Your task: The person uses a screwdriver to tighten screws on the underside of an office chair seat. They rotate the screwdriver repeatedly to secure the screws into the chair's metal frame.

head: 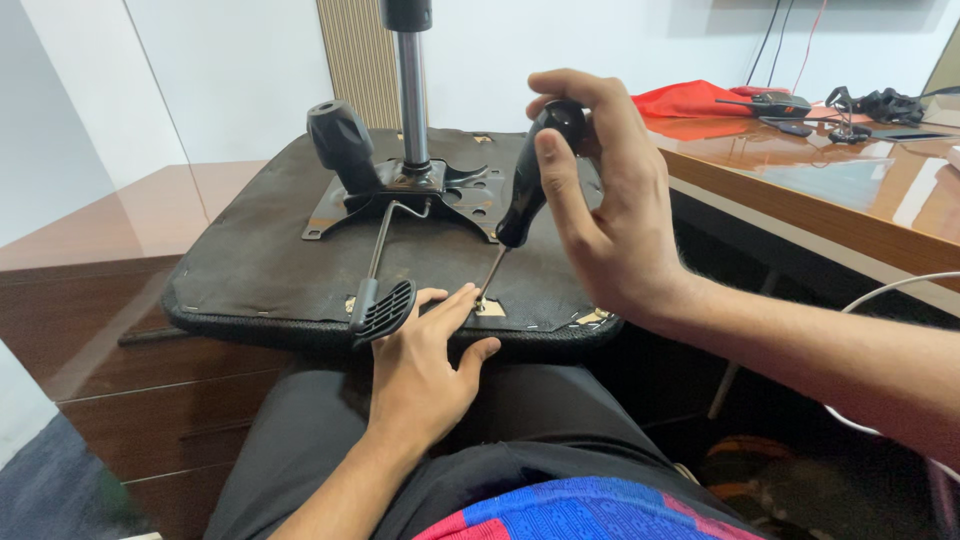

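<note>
My one head-worn camera looks down and forward, close over my lap, at the upturned chair seat (300,250).

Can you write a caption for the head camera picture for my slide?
Right hand drives a black-handled screwdriver into an upturned chair seat while left hand steadies its tip.

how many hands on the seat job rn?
2. Right hand grips the screwdriver handle; left hand rests at the seat base edge by the tip.
</note>
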